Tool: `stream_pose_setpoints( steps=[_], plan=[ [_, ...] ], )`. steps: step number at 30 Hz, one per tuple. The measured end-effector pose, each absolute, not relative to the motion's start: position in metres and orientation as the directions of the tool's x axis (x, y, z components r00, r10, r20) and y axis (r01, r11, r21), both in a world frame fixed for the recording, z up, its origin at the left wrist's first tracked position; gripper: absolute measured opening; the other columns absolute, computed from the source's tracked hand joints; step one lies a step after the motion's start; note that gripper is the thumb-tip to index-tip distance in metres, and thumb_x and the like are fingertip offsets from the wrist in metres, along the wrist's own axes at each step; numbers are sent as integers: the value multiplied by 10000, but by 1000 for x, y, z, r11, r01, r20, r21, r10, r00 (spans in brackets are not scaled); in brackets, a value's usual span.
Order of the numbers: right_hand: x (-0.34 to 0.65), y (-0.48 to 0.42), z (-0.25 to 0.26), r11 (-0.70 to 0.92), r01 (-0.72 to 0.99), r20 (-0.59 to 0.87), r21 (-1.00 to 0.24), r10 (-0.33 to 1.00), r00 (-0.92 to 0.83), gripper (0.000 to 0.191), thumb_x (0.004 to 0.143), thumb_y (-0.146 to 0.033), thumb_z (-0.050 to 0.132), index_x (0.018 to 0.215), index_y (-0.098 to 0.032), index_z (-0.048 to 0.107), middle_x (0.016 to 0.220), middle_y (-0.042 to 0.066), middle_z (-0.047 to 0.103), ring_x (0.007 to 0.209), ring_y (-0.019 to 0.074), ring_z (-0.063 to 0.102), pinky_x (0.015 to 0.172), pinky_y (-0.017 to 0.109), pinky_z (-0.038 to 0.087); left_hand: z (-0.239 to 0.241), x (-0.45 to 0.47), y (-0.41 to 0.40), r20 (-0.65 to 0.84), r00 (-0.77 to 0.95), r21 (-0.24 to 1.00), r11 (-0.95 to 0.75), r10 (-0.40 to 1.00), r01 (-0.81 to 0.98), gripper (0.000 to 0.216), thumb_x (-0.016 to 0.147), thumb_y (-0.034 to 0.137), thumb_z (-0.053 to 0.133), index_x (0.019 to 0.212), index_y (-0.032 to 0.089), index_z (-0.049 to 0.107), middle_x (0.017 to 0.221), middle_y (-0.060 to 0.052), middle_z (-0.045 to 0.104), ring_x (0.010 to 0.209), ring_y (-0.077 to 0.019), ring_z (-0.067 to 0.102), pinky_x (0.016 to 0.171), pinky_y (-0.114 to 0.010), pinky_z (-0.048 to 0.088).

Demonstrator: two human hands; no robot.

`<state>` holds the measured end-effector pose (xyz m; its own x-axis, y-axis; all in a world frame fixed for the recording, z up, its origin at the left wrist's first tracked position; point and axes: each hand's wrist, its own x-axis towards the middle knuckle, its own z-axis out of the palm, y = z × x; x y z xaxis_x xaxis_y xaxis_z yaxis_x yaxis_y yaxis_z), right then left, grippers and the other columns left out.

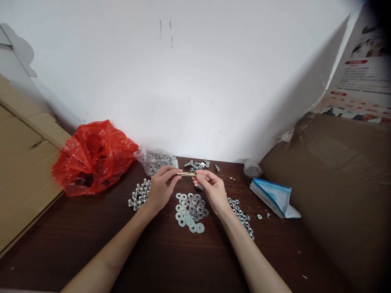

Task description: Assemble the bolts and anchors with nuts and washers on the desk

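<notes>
A slim gold-coloured expansion bolt [185, 174] is held level in the air between my two hands. My left hand [161, 189] pinches its left end between thumb and fingers. At the other end, my right hand [213, 189] has thumb and fingertips closed round the part with a wider ring. Below the hands lies a spread of flat silver washers [189, 211]. Short silver bolts [139, 196] stand in a group beside my left hand, partly covered by it. Silver nuts [242, 217] lie in rows by my right forearm, which hides some.
Assembled fasteners [198, 165] lie in a pile near the wall. Beside them is a clear bag of metal parts [162, 162]. A red plastic bag [91, 158] sits left, a blue-and-white box [271, 197] and a clear cup [252, 169] right. Cardboard [27, 162] flanks the dark table [165, 260].
</notes>
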<state>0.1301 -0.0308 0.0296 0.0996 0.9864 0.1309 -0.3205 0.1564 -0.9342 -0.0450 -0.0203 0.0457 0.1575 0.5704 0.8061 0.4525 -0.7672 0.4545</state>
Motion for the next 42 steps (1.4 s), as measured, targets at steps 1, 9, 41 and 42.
stream_pose_setpoints(
  steps=[1, 9, 41, 42],
  plan=[
    [130, -31, 30, 158, -320, 133, -934, 986, 100, 305, 643, -364, 794, 878, -186, 719, 749, 25, 697, 671, 137, 624, 688, 292, 523, 46, -45, -20, 802, 159, 461, -766, 575, 448, 150, 845, 112, 577, 926, 192, 676, 874, -43, 663, 820, -144, 626, 720, -270, 516],
    [130, -32, 31, 175, -297, 148, -939, 983, 111, 310, 639, -373, 794, 874, -186, 715, 743, 25, 694, 662, 140, 628, 693, 312, 541, 43, -46, -20, 765, 169, 499, -737, 622, 455, 180, 854, 120, 558, 989, 191, 654, 919, -54, 656, 833, -149, 617, 692, -269, 524],
    [134, -31, 31, 219, -268, 190, -938, 973, 130, 289, 663, -352, 775, 898, -197, 713, 763, 20, 690, 683, 140, 623, 717, 316, 539, 43, -48, -18, 739, 183, 506, -714, 648, 484, 104, 859, 187, 572, 925, 189, 653, 872, -56, 661, 808, -164, 616, 669, -277, 516],
    [134, -32, 31, 222, -267, 193, -938, 973, 129, 286, 665, -348, 774, 900, -196, 713, 764, 19, 690, 685, 139, 622, 719, 314, 538, 43, -48, -18, 735, 187, 506, -711, 651, 488, 102, 861, 192, 571, 925, 189, 652, 871, -55, 661, 811, -164, 614, 675, -279, 513]
  ],
)
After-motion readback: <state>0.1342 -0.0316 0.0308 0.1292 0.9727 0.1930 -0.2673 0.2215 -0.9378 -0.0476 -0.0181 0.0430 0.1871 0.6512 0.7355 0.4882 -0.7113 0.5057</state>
